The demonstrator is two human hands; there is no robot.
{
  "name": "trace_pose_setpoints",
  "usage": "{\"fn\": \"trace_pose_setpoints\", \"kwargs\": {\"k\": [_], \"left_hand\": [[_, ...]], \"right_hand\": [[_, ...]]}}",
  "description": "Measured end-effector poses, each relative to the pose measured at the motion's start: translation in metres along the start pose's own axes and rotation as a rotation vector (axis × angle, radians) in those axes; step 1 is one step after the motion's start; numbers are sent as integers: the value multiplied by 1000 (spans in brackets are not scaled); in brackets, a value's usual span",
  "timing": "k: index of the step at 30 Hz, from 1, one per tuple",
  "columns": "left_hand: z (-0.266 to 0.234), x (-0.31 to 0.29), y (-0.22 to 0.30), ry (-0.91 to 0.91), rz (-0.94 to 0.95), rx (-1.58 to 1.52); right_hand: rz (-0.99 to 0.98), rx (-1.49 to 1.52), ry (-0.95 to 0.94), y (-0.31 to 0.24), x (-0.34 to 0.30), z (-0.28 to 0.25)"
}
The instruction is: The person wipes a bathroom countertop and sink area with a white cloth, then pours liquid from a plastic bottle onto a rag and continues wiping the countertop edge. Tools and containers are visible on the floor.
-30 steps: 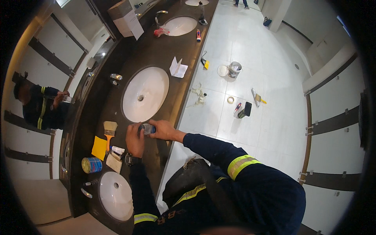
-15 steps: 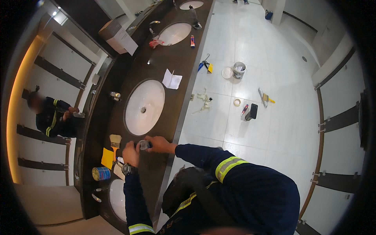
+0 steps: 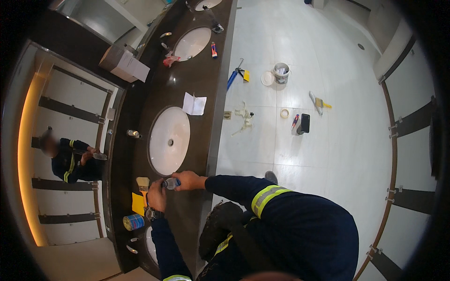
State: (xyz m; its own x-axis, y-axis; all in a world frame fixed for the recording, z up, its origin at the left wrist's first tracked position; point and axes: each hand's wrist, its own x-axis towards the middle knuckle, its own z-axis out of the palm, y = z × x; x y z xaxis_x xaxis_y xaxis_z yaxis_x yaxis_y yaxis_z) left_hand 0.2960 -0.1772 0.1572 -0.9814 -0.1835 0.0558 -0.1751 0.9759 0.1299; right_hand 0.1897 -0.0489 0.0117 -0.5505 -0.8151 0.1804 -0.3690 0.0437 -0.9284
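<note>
Over the dark countertop (image 3: 176, 84), close to the near edge of the middle oval basin (image 3: 169, 142), I hold a small clear plastic bottle (image 3: 170, 183) with some blue on it. My right hand (image 3: 190, 180) is wrapped round its right end. At the other end, the fingers of my left hand (image 3: 156, 196) are closed on the bottle's narrow, dark-looking tip, partly hidden by them. Beside my left hand lie a wide paintbrush (image 3: 143, 183) and a yellow sheet (image 3: 137, 204). A blue tin (image 3: 133, 222) stands near my left wrist.
Folded white paper (image 3: 194, 104) lies beside the middle basin; a cardboard box (image 3: 112, 62) stands by the mirror. On the floor are a caulking gun (image 3: 231, 79), bucket (image 3: 281, 75), tape roll (image 3: 284, 113), utility knife (image 3: 295, 122), phone (image 3: 305, 122) and yellow-handled brush (image 3: 321, 103).
The view has shifted, so the counter sits lower and further left in it. More of the bottle shows between my hands, which both keep hold of it.
</note>
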Motion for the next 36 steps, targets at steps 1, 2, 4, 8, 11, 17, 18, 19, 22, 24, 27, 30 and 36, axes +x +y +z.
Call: {"fn": "trace_pose_setpoints", "kwargs": {"k": [1, 2, 4, 8, 11, 17, 18, 19, 22, 24, 27, 30, 36], "left_hand": [[-2, 1, 1, 27, 23, -4], [-3, 2, 1, 15, 23, 11], [-5, 0, -2, -4, 20, 39], [-3, 2, -10, -136, -149, 140], [-5, 4, 0, -105, -162, 84], [3, -10, -3, 2, -26, -37], [3, -11, -6, 12, 2, -26], [3, -10, -5, 21, 29, -17], [0, -11, -1, 9, -25, -67], [-5, -10, 2, -54, -121, -32], [-12, -1, 8, -173, -236, 101], [-17, 0, 12, -170, -183, 86], [-12, -7, 6, -88, -10, -20]], "right_hand": [[11, -5, -10, -1, 0, -1], [5, -2, -4, -2, -1, -2], [-10, 0, 7, -4, -5, -3], [-22, 27, -21, -10, -9, 0], [16, 23, -21, -11, -7, 0], [-42, 3, 7, -6, -6, 0], [-53, 8, 20, -4, -5, 1], [-60, 13, 33, -4, -5, 1], [-47, 16, -6, -2, -5, 2], [-58, 22, -18, -2, -6, 3], [-77, 5, -1, 3, -6, 5], [-97, 12, 25, 3, -5, 6], [-92, 8, 10, 3, -4, 4]]}}
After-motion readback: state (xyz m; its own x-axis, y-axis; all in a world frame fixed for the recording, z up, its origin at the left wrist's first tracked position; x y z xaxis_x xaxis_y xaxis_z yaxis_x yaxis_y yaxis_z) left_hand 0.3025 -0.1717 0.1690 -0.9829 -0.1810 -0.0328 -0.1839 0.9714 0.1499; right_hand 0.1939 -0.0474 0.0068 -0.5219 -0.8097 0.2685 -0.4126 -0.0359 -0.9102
